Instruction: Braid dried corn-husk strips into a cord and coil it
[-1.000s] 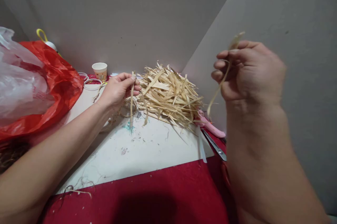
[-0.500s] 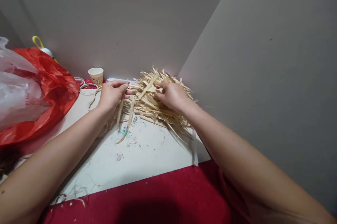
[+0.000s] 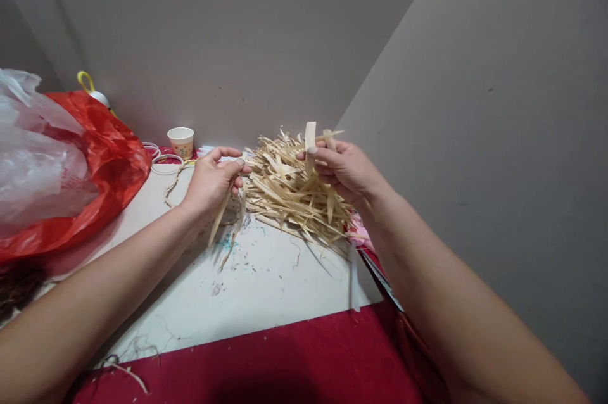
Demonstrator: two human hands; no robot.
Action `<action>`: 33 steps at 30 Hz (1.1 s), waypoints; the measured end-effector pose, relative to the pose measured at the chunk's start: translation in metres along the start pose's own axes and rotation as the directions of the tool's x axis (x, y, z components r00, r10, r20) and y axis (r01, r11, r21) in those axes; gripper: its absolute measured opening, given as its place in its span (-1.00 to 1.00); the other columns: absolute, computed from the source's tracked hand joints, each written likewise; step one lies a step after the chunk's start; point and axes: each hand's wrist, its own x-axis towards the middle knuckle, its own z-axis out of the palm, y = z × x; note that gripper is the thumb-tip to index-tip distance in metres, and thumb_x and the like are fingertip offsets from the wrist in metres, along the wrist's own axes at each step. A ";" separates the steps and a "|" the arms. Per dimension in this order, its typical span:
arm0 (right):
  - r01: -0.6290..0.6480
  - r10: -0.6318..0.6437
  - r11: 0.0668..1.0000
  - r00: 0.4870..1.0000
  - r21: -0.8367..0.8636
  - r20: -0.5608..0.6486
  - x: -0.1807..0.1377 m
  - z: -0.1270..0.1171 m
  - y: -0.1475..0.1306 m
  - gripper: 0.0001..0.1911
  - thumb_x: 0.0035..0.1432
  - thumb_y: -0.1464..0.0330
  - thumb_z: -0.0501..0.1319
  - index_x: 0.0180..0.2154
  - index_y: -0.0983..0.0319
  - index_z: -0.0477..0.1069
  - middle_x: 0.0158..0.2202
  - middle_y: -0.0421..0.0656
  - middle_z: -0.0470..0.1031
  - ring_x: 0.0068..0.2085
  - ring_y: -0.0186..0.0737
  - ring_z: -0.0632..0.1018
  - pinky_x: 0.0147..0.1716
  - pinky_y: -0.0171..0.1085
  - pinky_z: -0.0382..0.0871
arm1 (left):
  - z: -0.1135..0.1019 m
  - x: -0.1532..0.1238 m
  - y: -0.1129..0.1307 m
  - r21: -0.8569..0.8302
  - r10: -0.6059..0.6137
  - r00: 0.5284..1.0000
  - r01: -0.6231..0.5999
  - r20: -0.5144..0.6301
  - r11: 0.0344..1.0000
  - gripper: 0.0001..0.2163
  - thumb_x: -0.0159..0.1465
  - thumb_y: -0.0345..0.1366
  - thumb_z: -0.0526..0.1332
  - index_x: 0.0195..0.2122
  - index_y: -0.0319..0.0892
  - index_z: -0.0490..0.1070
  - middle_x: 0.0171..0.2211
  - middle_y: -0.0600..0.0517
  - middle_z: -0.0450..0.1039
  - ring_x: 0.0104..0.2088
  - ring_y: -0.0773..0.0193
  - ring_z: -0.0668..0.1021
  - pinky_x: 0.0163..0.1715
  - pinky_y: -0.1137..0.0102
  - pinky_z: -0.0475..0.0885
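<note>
A: Both hands are up at mid-frame! Start with the left hand (image 3: pixel 216 182), just left of centre.

B: Thumb and forefinger are pinched nearly together, the other fingers loosely curled. They've got thin strips (image 3: pixel 217 221) by the top, the ends dangling over the white board (image 3: pixel 280 290).

A: And the right hand (image 3: pixel 346 170), right of centre?

B: Thumb closed against the fingers, a broad strip (image 3: pixel 310 135) gripped between them, its top standing upright! There's more straw-coloured stuff at those same fingers; one piece or several, I can't tell.

A: Where's the pile (image 3: pixel 289 192)?

B: Dead centre, between the two hands, a tangle of pale strips on the far part of the board. The right hand is in front of its right side.

A: Round the edges, then!

B: Upper left of centre, a cup (image 3: pixel 180 145) stands upright, rings (image 3: pixel 167 173) lying just beside it. Left edge, a red bag (image 3: pixel 118 163) with a whitish bag (image 3: pixel 42 163) against it.

A: Lower right of the pile?

B: Something pink (image 3: pixel 361 234), partly hidden by the right arm, and a dark blade (image 3: pixel 382 280) below it. Red cloth (image 3: pixel 266 366) runs across the bottom, and loose fibres (image 3: pixel 130 371) lie at lower left.
</note>
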 end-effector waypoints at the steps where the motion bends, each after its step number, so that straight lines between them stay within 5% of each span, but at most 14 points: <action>1: -0.036 0.035 0.998 0.999 0.056 0.032 -0.003 0.003 -0.001 -0.67 -0.20 0.32 0.44 -0.46 0.20 0.29 -0.65 -0.37 0.31 -0.65 -0.53 -0.01 -0.67 -0.41 -0.26 | 0.002 -0.002 0.001 0.007 0.003 1.000 -0.003 0.016 1.000 -0.84 0.16 -0.49 0.27 -0.26 -0.19 0.35 -0.49 0.08 0.55 -0.69 0.51 0.38 -0.70 0.58 0.23; 6: -0.144 0.122 0.979 0.981 0.142 0.153 -0.025 0.031 -0.001 -0.63 -0.21 0.28 0.47 -0.42 0.20 0.31 -0.57 -0.30 0.47 -0.67 -0.55 -0.01 -0.69 -0.43 -0.26 | 0.006 -0.011 0.003 0.000 0.009 0.997 -0.009 0.076 1.000 -0.86 0.16 -0.50 0.22 -0.25 -0.20 0.43 -0.45 0.08 0.55 -0.67 0.50 0.37 -0.69 0.55 0.23; 10: -0.140 0.115 0.982 0.975 0.124 0.191 -0.041 0.055 0.002 -0.65 -0.19 0.25 0.47 -0.43 0.21 0.35 -0.57 -0.27 0.51 -0.66 -0.51 0.16 -0.67 -0.42 -0.07 | 0.008 -0.017 0.006 0.009 0.041 0.992 -0.043 0.116 0.999 -0.90 0.16 -0.38 0.30 -0.29 -0.25 0.54 -0.39 0.03 0.57 -0.62 0.50 0.39 -0.62 0.52 0.27; 16: -0.078 0.053 0.994 0.960 0.079 0.273 -0.047 0.067 0.016 -0.60 -0.19 0.15 0.50 -0.49 0.22 0.37 -0.54 -0.25 0.48 -0.57 -0.45 0.32 -0.57 -0.39 0.09 | 0.007 -0.017 0.007 0.010 0.038 0.988 -0.040 0.149 0.999 -0.81 0.03 -0.25 0.44 -0.43 -0.24 0.53 -0.58 0.12 0.43 -0.65 0.50 0.34 -0.62 0.52 0.24; 22: 0.121 -0.123 0.992 0.991 0.042 0.058 -0.041 0.065 0.012 -0.61 -0.10 0.09 0.46 -0.35 0.24 0.49 -0.50 -0.26 0.42 -0.53 -0.44 0.29 -0.55 -0.36 0.11 | 0.002 -0.016 0.009 0.070 0.044 0.969 -0.063 0.245 0.996 -0.72 0.02 -0.24 0.45 -0.30 -0.23 0.49 -0.66 0.21 0.31 -0.68 0.53 0.25 -0.65 0.54 0.13; 28: 0.199 -0.195 0.979 0.977 -0.051 0.082 -0.036 0.076 0.012 -0.72 -0.14 0.25 0.46 -0.50 0.26 0.43 -0.54 -0.26 0.40 -0.46 -0.39 0.38 -0.42 -0.33 0.23 | 0.000 -0.016 -0.001 0.242 0.220 0.937 -0.288 0.271 0.927 -0.74 0.08 -0.40 0.35 -0.28 -0.15 0.27 -0.56 0.20 0.44 -0.57 0.49 0.40 -0.53 0.57 0.24; 33: 0.247 -0.236 0.962 0.967 -0.121 0.097 -0.027 0.077 0.011 -0.69 -0.03 0.21 0.38 -0.56 0.24 0.35 -0.59 -0.29 0.34 -0.50 -0.41 0.32 -0.46 -0.33 0.17 | -0.003 -0.010 0.002 0.272 0.173 0.940 -0.257 0.295 0.927 -0.78 0.05 -0.37 0.37 -0.36 -0.18 0.32 -0.53 0.15 0.47 -0.52 0.46 0.44 -0.49 0.55 0.29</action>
